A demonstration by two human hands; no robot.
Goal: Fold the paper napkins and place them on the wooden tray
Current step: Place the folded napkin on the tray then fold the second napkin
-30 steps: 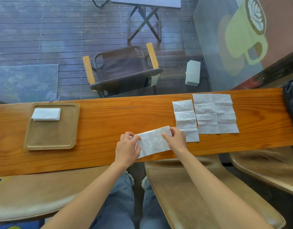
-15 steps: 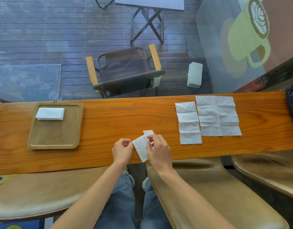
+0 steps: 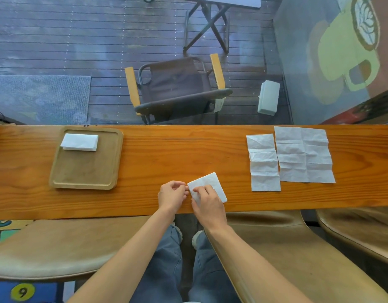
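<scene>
A small folded white napkin [image 3: 210, 184] lies near the front edge of the wooden counter [image 3: 177, 154]. My right hand [image 3: 207, 201] presses on its near part, fingertips at its left corner. My left hand [image 3: 172, 194] pinches that same left corner. The wooden tray [image 3: 86, 171] sits at the left with one folded napkin [image 3: 80, 142] in its far left corner. To the right lie a half-folded napkin strip [image 3: 264, 162] and an unfolded creased napkin [image 3: 304, 155], side by side.
Tan stool seats [image 3: 57, 246] stand under the counter's front edge, left and right of my legs. Beyond the counter a glass pane shows a deck with a folding chair [image 3: 177, 88].
My right hand has folded the long napkin's right end over to the left, making a small rectangle. Both hands now meet at its left corner.
</scene>
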